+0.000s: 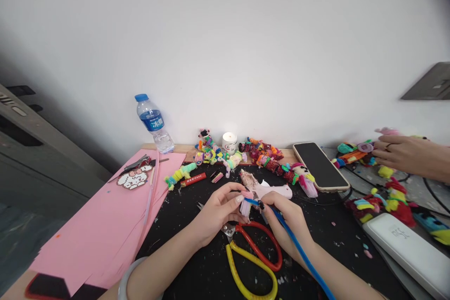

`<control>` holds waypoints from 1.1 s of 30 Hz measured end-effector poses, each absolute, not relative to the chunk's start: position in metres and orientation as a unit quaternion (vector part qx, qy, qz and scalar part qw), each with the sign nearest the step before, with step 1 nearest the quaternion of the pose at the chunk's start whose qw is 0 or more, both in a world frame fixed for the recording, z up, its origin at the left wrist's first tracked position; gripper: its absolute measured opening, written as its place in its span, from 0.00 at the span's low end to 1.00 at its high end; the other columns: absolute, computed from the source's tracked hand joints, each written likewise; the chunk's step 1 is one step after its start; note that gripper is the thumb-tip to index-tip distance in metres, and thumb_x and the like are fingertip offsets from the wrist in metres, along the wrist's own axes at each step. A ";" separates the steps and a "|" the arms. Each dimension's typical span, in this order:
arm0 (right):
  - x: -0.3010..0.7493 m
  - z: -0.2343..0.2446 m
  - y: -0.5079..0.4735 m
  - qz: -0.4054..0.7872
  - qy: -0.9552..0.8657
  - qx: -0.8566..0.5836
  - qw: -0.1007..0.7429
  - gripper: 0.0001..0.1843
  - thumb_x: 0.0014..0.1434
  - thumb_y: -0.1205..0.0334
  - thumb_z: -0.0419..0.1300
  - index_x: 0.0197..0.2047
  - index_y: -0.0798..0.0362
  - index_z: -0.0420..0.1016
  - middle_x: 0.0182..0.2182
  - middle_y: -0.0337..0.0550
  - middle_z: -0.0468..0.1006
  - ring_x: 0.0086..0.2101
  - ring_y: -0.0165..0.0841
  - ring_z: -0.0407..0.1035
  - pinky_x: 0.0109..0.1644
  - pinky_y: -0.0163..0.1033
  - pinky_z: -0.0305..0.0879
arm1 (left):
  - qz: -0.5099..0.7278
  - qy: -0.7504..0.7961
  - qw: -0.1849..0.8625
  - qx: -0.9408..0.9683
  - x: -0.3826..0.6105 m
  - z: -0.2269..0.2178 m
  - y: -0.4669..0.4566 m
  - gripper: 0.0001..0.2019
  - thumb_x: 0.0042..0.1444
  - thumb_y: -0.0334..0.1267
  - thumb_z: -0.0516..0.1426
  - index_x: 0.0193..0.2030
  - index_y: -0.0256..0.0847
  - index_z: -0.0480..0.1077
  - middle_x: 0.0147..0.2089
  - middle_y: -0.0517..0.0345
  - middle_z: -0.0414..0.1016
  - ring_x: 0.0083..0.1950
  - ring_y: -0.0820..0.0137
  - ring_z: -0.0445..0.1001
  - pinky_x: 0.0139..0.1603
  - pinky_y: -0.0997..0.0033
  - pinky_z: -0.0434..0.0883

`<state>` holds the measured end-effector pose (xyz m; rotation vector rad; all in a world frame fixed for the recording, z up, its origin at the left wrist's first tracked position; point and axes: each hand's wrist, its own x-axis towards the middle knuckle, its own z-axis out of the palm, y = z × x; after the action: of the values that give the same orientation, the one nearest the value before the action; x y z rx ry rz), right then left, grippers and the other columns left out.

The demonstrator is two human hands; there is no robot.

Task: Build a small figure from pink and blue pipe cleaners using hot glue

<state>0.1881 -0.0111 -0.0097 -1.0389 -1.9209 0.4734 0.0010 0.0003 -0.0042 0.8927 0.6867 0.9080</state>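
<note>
While both hands meet over the black mat point(176, 218), left hand point(218, 210) pinches a small pink tuft point(245, 207), right hand point(288, 221) closed round a blue pipe cleaner point(299, 251) touching it, scissors point(230, 232) just beneath, glue gun point(272, 191) behind, co-worker's hand point(404, 154) far right.

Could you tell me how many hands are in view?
3: the left hand pinches a lilac tuft and the right hand a blue pipe cleaner; a co-worker's hand touches colourful pieces far right. None seems hidden.
</note>
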 end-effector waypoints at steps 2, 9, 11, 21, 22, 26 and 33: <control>0.188 -0.009 -0.011 0.191 -0.772 -0.416 0.441 0.09 0.62 0.68 0.50 0.30 0.53 0.67 0.25 0.39 0.72 0.26 0.28 0.66 0.31 0.31 0.62 | 0.415 0.316 0.749 0.408 0.001 -0.004 0.001 0.10 0.56 0.39 0.58 0.44 0.40 0.67 0.39 0.57 0.74 0.29 0.75 0.73 0.35 0.71 0.72; 0.187 -0.007 -0.012 0.190 -0.772 -0.417 0.440 0.09 0.62 0.68 0.50 0.31 0.53 0.67 0.25 0.39 0.72 0.25 0.28 0.66 0.31 0.32 0.63 | 0.416 0.317 0.748 0.409 0.001 -0.003 0.000 0.11 0.56 0.40 0.58 0.44 0.40 0.67 0.37 0.57 0.73 0.29 0.75 0.73 0.35 0.72 0.72; 0.187 -0.007 -0.012 0.188 -0.774 -0.415 0.439 0.09 0.62 0.68 0.50 0.31 0.52 0.67 0.25 0.39 0.72 0.25 0.28 0.66 0.31 0.32 0.63 | 0.415 0.317 0.748 0.410 0.001 -0.003 -0.001 0.11 0.56 0.40 0.58 0.44 0.40 0.67 0.37 0.57 0.73 0.29 0.75 0.73 0.35 0.71 0.72; 0.187 -0.006 -0.012 0.188 -0.777 -0.414 0.436 0.09 0.62 0.68 0.50 0.31 0.52 0.67 0.25 0.39 0.72 0.26 0.28 0.66 0.31 0.32 0.63 | 0.409 0.319 0.753 0.404 0.001 -0.002 0.000 0.11 0.56 0.40 0.58 0.44 0.40 0.67 0.36 0.57 0.74 0.28 0.74 0.74 0.34 0.72 0.72; 0.187 -0.005 -0.012 0.188 -0.777 -0.413 0.437 0.09 0.62 0.68 0.50 0.31 0.52 0.67 0.25 0.39 0.72 0.26 0.28 0.66 0.31 0.32 0.63 | 0.409 0.318 0.755 0.402 0.001 -0.002 0.000 0.11 0.56 0.40 0.58 0.43 0.40 0.67 0.36 0.57 0.74 0.28 0.75 0.73 0.34 0.72 0.72; 0.188 -0.005 -0.012 0.184 -0.776 -0.412 0.441 0.08 0.61 0.69 0.51 0.31 0.52 0.67 0.25 0.38 0.72 0.25 0.28 0.66 0.30 0.31 0.62 | 0.407 0.316 0.759 0.397 0.001 -0.003 -0.001 0.11 0.55 0.41 0.59 0.43 0.40 0.67 0.34 0.57 0.74 0.28 0.74 0.74 0.34 0.72 0.72; 0.188 -0.005 -0.012 0.188 -0.774 -0.418 0.438 0.09 0.61 0.68 0.51 0.31 0.52 0.68 0.25 0.38 0.72 0.25 0.28 0.66 0.30 0.32 0.62 | 0.405 0.312 0.764 0.395 0.001 -0.001 -0.001 0.12 0.54 0.41 0.60 0.43 0.40 0.67 0.35 0.57 0.74 0.28 0.74 0.74 0.33 0.72 0.72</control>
<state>0.1877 -0.0117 -0.0053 -1.0389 -1.9230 0.4675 0.0010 -0.0008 -0.0011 0.8590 0.6778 0.8799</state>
